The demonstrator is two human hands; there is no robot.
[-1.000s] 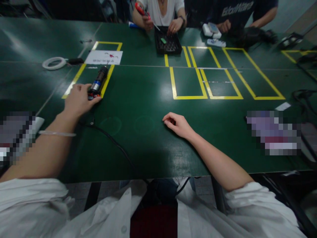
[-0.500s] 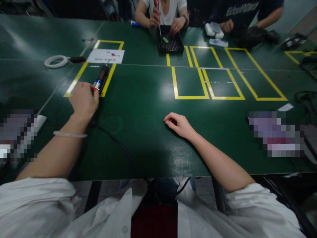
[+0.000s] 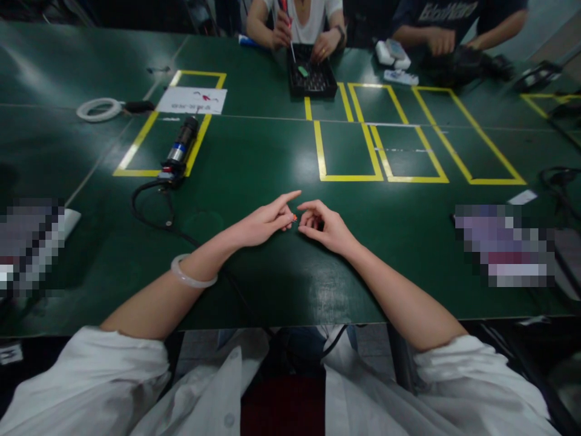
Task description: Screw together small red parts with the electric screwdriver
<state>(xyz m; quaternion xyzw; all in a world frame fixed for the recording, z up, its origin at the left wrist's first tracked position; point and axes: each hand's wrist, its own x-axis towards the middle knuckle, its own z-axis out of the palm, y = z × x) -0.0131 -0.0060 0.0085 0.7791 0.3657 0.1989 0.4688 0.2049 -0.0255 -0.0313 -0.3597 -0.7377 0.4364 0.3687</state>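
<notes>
My left hand (image 3: pixel 263 223) is over the middle of the table, its index finger stretched forward. Between the thumb and the curled fingers shows a tiny orange-red piece (image 3: pixel 295 218), too small to name. Just right of it, my right hand (image 3: pixel 327 229) rests on its side, fingers half curled and thumb apart from them, with nothing seen in it. The fingertips of the two hands nearly meet. To the left, an electric screwdriver (image 3: pixel 181 145) with a black, silver and blue body lies in a yellow-taped frame (image 3: pixel 136 152), its black cable (image 3: pixel 136 209) looping towards me.
A printed white sheet (image 3: pixel 193 100) lies beyond the screwdriver, beside a coiled white cable (image 3: pixel 97 110). Across the table, a person works with a red-handled tool over a black tray (image 3: pixel 313 91). Blurred-out devices lie at far left and right. Yellow tape frames (image 3: pixel 349 178) mark the right side.
My left hand has let go of the screwdriver and moved right, beside my right hand. The screwdriver stays lying in its taped frame. My right hand's fingers have loosened slightly.
</notes>
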